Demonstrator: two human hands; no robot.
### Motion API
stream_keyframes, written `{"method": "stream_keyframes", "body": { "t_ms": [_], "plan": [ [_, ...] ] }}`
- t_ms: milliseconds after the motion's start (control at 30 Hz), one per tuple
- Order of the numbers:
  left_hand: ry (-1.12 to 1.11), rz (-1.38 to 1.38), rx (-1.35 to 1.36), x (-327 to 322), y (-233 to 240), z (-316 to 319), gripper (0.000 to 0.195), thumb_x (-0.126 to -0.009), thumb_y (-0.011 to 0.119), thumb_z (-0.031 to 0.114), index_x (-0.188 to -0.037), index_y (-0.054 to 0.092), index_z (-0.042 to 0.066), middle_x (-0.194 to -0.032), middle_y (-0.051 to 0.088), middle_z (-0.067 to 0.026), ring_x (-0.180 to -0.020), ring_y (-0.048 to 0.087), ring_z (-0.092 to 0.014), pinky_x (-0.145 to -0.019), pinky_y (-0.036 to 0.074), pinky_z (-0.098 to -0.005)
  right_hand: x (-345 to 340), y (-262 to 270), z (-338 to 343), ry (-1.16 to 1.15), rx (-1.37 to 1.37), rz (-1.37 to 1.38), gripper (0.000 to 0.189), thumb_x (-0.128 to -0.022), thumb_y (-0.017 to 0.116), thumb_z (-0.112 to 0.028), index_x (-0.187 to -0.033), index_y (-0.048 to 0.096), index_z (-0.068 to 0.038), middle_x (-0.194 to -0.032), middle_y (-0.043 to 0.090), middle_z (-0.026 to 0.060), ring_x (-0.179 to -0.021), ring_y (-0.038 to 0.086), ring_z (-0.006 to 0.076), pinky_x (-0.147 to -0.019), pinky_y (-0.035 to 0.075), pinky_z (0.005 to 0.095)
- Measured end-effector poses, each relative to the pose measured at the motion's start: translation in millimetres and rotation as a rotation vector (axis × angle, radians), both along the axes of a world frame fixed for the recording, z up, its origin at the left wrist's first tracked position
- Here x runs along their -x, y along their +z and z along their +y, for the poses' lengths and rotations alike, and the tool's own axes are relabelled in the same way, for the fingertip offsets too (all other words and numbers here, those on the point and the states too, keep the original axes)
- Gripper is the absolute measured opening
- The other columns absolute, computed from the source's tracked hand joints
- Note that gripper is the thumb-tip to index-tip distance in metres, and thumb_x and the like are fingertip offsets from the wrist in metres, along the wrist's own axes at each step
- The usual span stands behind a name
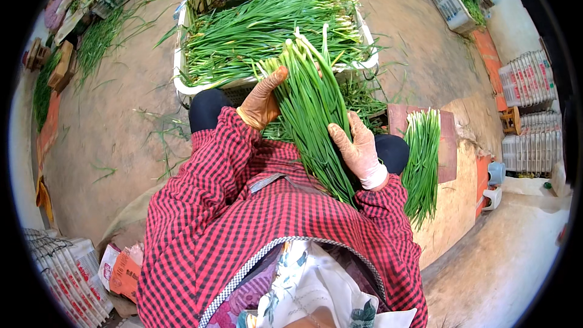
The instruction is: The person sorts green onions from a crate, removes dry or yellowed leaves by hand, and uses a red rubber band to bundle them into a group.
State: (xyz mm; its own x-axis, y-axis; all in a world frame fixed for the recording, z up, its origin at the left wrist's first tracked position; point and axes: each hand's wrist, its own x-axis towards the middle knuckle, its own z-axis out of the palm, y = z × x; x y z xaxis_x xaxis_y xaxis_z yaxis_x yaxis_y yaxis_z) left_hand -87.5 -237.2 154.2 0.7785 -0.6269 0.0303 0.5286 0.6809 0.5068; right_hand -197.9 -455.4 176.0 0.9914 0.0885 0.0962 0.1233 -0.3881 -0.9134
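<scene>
A thick bunch of green garlic chives (309, 109) lies slantwise over my lap, its pale stem ends pointing away from me. My left hand (264, 98), in a stained glove, grips the bunch near those stem ends, with the thumb on the near side and the other fingers mostly hidden. Against the bunch's right side rests my right hand (357, 146), also gloved, its thumb and fingers around the leaves. Beyond both hands stands a white plastic crate (180, 61) heaped with loose chives (264, 27).
To my right, a neat bundle of chives (421, 159) lies on a reddish board (447, 146). Loose leaves (168, 136) litter the concrete floor. Stacked white crates (530, 141) line the right wall, near a blue stool (496, 173). More crates (73, 278) stand at lower left.
</scene>
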Motion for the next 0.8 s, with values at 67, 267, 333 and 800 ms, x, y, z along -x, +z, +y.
{"method": "stream_keyframes", "body": {
  "t_ms": [67, 267, 333, 800],
  "plan": [
    [0.027, -0.025, -0.033, -2.8, -3.6, 1.1, 0.068, -0.087, 0.072, 0.036, -0.141, 0.044, 0.006, -0.132, 0.058, -0.0132, -0.12, 0.058, -0.027, -0.104, 0.046, -0.0451, -1.2, 0.3, 1.3, 0.005, -0.076, 0.023, 0.033, -0.099, 0.058, -0.025, -0.119, 0.059, 0.001, -0.099, 0.069, 0.0109, -0.089, 0.062, 0.0145, -0.082, 0.048, 0.0281],
    [-0.007, -0.132, 0.024, -12.1, 7.4, -6.8, 0.101, -0.075, 0.08, 0.037, -0.152, 0.021, 0.007, -0.149, 0.038, -0.0232, -0.129, 0.05, -0.033, -0.109, 0.041, -0.0443, -0.8, -21.4, 3.6, 0.057, -0.251, 0.133, 0.034, -0.102, 0.052, -0.029, -0.113, 0.062, 0.002, -0.092, 0.066, 0.003, -0.083, 0.052, 0.0087, -0.076, 0.045, 0.0256],
    [-0.036, -0.151, 0.085, -15.4, 0.7, -4.5, 0.092, -0.079, 0.077, 0.029, -0.152, 0.024, 0.009, -0.149, 0.039, -0.021, -0.127, 0.052, -0.033, -0.109, 0.041, -0.0452, -0.6, -19.4, 2.2, 0.098, -0.196, 0.173, 0.036, -0.102, 0.052, -0.03, -0.114, 0.062, 0.001, -0.09, 0.066, 0.0044, -0.082, 0.053, 0.0093, -0.076, 0.045, 0.0258],
    [0.075, -0.158, 0.035, -4.7, 4.5, -2.6, 0.081, -0.08, 0.074, 0.023, -0.148, 0.033, 0.008, -0.134, 0.054, -0.0216, -0.116, 0.06, -0.032, -0.099, 0.051, -0.0412, 15.1, 10.3, 21.5, 0.179, 0.654, -0.221, 0.055, -0.085, 0.062, -0.017, -0.137, 0.049, -0.006, -0.088, 0.066, 0.0144, -0.08, 0.067, 0.0299, -0.066, 0.053, 0.0383]
  ]
}}
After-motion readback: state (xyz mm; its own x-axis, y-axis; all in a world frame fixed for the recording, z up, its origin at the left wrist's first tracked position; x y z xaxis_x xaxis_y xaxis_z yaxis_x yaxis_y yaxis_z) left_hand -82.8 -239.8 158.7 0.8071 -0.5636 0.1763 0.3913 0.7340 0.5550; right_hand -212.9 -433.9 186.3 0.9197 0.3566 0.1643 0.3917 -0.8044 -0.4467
